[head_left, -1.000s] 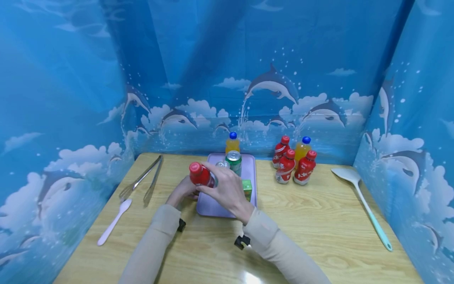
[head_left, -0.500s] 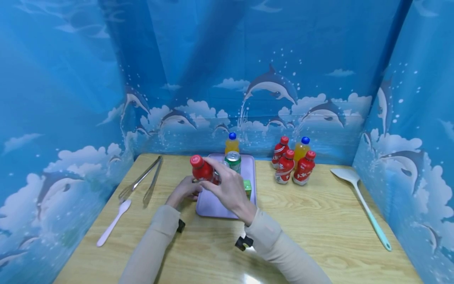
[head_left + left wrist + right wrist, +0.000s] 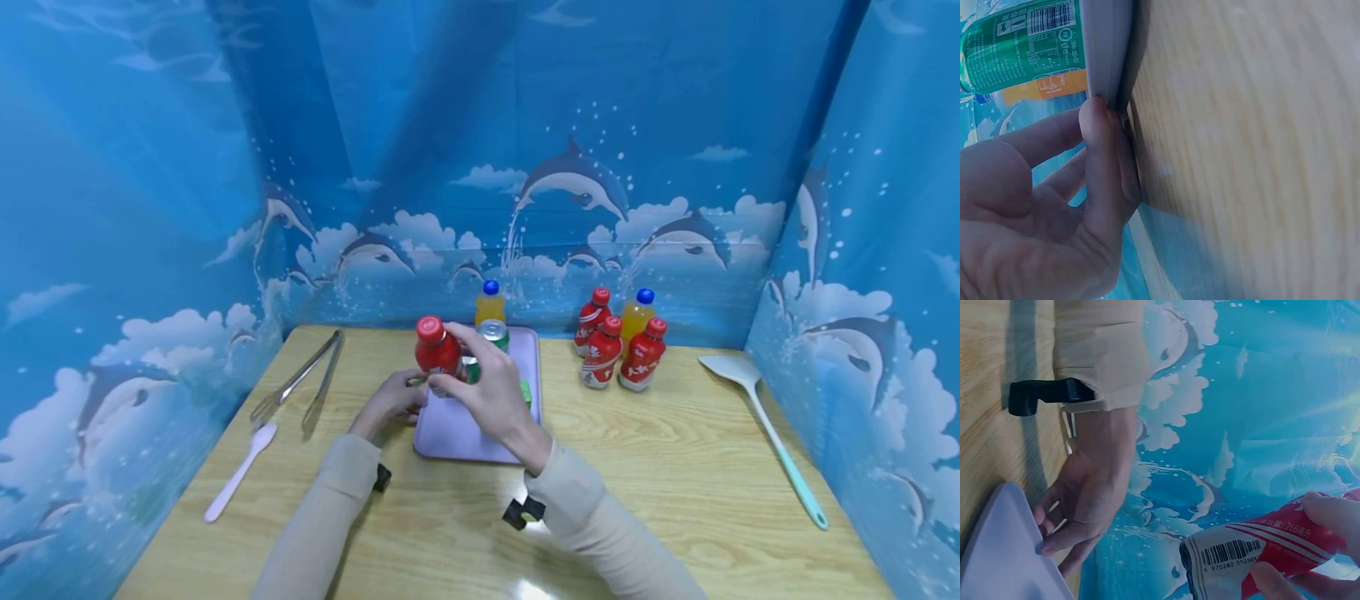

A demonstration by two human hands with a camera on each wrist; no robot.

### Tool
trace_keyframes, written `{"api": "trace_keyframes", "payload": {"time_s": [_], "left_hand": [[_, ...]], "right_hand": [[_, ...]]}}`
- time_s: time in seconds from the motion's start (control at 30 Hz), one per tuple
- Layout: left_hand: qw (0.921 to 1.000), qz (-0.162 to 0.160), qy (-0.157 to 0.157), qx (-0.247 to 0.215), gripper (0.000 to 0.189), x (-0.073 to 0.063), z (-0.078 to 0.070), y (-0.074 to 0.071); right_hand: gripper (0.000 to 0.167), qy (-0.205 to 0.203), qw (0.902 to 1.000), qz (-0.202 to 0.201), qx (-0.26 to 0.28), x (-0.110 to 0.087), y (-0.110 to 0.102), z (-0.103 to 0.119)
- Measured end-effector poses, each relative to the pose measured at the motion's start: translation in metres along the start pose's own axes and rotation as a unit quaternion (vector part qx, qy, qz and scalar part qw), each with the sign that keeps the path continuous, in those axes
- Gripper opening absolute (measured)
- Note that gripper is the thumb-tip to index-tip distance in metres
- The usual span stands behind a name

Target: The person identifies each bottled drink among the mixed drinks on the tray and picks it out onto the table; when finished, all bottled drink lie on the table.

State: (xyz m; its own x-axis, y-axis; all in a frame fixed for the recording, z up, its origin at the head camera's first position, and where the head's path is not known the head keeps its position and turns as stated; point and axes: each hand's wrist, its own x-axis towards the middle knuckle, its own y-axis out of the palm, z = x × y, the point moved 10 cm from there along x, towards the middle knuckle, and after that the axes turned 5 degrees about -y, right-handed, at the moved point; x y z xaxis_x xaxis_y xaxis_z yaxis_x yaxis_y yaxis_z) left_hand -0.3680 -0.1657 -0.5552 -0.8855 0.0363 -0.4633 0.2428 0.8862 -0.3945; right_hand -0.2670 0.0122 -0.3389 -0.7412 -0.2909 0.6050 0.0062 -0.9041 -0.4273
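Note:
My right hand (image 3: 495,396) grips a red drink bottle (image 3: 438,352) with a red cap, held over the left part of a light purple tray (image 3: 461,437). The right wrist view shows the bottle's white, barcoded lower end (image 3: 1225,556), apart from the tray. My left hand (image 3: 390,400) pinches the tray's left edge; in the left wrist view its fingers (image 3: 1100,144) lie at the rim. On the tray stand a green can (image 3: 495,332), a second can mostly hidden behind the bottle, an orange drink bottle (image 3: 490,307) with a blue cap, and a small green box (image 3: 526,393).
Right of the tray stand several bottles: red ones (image 3: 602,354) and an orange one (image 3: 638,315). A white spatula (image 3: 757,400) with a mint handle lies far right. Metal tongs (image 3: 318,375) and a pale spoon (image 3: 240,475) lie left. Blue dolphin-print curtains surround the wooden table (image 3: 660,492).
My right hand has carried the red bottle rightward and a little farther from me, over the tray, and the bottle stands more upright. The left hand stays at the tray's edge.

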Motion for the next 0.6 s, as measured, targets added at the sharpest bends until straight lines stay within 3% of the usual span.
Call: {"api": "trace_keyframes", "payload": {"time_s": [0.17, 0.37, 0.6], "left_hand": [[1.0, -0.001, -0.001, 0.004, 0.068, 0.0, 0.0, -0.001], [1.0, 0.003, 0.002, -0.004, 0.069, -0.001, 0.0, 0.0], [0.9999, 0.01, 0.002, -0.008, 0.069, -0.003, 0.0, 0.0]], "right_hand": [[0.067, 0.036, 0.9981, -0.002, 0.05, 0.001, -0.01, -0.005], [0.066, 0.068, 0.9948, -0.013, 0.074, 0.003, -0.024, -0.012], [0.067, 0.069, 0.9939, -0.025, 0.083, 0.003, -0.041, -0.016]]}}
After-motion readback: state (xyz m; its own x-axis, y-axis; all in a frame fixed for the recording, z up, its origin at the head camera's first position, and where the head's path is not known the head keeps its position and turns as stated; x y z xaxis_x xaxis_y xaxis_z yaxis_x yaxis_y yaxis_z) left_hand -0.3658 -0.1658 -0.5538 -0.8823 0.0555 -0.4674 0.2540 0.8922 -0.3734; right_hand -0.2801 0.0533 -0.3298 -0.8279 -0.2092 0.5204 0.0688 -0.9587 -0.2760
